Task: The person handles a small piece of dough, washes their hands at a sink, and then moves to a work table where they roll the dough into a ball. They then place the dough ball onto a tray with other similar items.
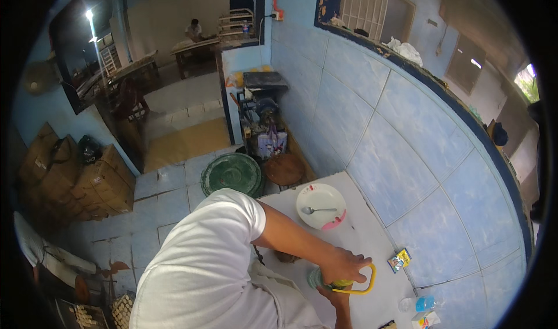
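A clear greenish jar or pitcher (314,278) with a yellow lid and a yellow loop handle (372,281) is over the white table (370,237). My left hand (344,266) grips it at the lid, with fingers reaching to the handle. From below, my right hand (335,296) holds the jar's side, partly hidden under the lid and handle. Beyond my left forearm, a white plate (320,218) with red and pink decoration carries a metal spoon (320,209). A brown round object (285,256) shows partly beneath the forearm.
Against the tiled wall lie a yellow and blue packet (399,260) and a clear bottle with a blue label (425,303). A green lidded bin (231,175) and a brown round stool (284,169) stand beyond the table. Cardboard boxes (104,181) are at left. Another person (194,30) sits at a far table.
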Motion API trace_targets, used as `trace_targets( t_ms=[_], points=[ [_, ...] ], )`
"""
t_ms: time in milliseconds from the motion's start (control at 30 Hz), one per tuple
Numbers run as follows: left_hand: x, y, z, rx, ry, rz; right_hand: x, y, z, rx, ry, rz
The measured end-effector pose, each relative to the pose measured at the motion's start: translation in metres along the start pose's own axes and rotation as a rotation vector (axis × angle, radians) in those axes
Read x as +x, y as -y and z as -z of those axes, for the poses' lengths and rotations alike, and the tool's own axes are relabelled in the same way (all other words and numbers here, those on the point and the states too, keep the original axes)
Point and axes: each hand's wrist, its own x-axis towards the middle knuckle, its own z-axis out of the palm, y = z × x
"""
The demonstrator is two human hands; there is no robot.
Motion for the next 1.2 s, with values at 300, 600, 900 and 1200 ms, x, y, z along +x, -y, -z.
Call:
trace_targets(
  t_ms=[300, 600, 900, 1200],
  points=[
    [0.005, -0.020, -0.002, 0.008, 0.030, 0.084, -0.009, 0.003, -0.017, 0.116, -0.127, -0.020],
    [0.000, -0.024, -0.013, 0.001, -0.075, 0.199, -0.008, 0.013, -0.045, 0.316, -0.416, 0.103],
    [-0.004, -0.050, 0.002, -0.193, 0.078, 0.223, -0.050, 0.026, -0.014, -0.044, -0.190, -0.090],
    [0.001, -0.066, 0.017, -0.223, 0.179, 0.028, -0.047, -0.060, 0.014, 0.768, 0.331, -0.070]
  ],
)
